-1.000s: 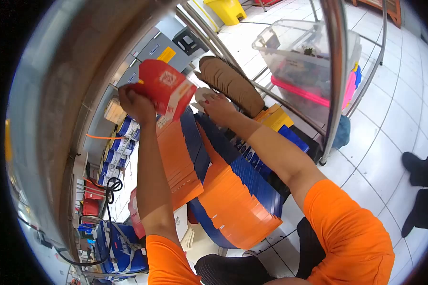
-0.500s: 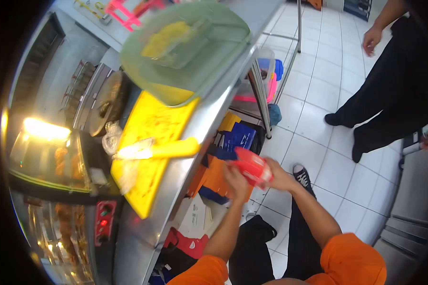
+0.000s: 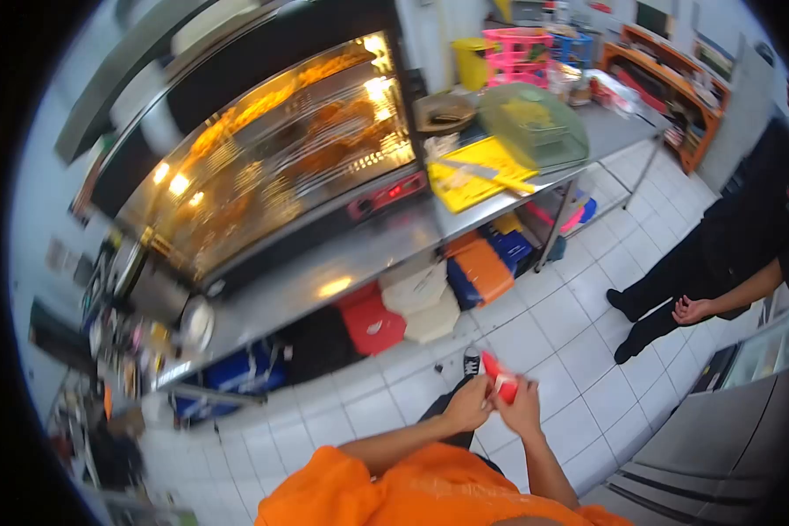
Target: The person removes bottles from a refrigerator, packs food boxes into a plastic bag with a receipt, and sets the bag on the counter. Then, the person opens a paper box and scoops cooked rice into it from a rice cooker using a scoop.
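A small red-and-white carton (image 3: 502, 383), apparently folded card, is held in front of my body above the tiled floor. My right hand (image 3: 521, 409) grips its right and lower side with bent fingers. My left hand (image 3: 470, 405) is closed at its left edge, the fingertips partly hidden. Blur keeps the print on the carton unreadable. On the steel counter (image 3: 394, 235) beyond, a yellow cutting board (image 3: 465, 188) carries a large yellow-handled knife (image 3: 491, 175). Beside the board is a greenish translucent tub (image 3: 552, 145) with something yellow inside.
A lit glass warming cabinet (image 3: 272, 158) with food stands on the counter. Under it lie red, white and orange insulated bags (image 3: 482, 270). Another person (image 3: 675, 272) in dark clothes stands at the right, near a grey steel unit (image 3: 701, 430). Pink baskets (image 3: 517, 57) stand at the back.
My view has swung left and up, bringing the whole warming cabinet into sight. Both hands stay on the carton, now closer to my body; the left fingers have closed more.
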`<state>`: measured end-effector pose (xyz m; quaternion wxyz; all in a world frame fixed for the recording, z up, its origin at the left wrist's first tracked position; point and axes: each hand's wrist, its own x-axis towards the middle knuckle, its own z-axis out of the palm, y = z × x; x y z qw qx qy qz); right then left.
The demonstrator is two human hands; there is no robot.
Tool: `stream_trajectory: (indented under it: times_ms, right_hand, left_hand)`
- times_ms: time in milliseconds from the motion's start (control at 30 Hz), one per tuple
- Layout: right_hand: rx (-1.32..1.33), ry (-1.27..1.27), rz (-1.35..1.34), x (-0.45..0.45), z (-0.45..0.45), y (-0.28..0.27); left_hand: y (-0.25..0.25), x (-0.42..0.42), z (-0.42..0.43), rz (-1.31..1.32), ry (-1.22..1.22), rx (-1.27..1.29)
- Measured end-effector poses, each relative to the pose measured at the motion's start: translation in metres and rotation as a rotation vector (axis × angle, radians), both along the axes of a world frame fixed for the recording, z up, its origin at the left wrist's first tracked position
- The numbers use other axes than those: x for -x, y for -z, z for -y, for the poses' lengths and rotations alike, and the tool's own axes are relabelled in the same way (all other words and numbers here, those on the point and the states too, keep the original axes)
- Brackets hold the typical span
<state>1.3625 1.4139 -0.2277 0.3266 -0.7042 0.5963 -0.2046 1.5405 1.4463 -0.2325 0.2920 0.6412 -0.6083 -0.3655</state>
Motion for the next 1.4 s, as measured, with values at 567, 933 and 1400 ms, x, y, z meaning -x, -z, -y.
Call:
stream_trajectory:
  times_ms: [567,933,1400]
  right_hand:
    - [-1.395,-0.548,1.57,-0.086,-0.141,-0.084]
    - [-1.597,-0.776,0.786,-0.358,-0.25,-0.081]
    - [-1.561,-0.756,0.665,-0.558,-0.378,-0.093]
  left_hand:
    - [-0.199,-0.176,-0.227,-0.771,0.023,0.008]
    - [-0.215,-0.349,-0.467,-0.495,-0.299,0.106]
    - [-0.257,-0.499,-0.584,0.013,-0.368,0.102]
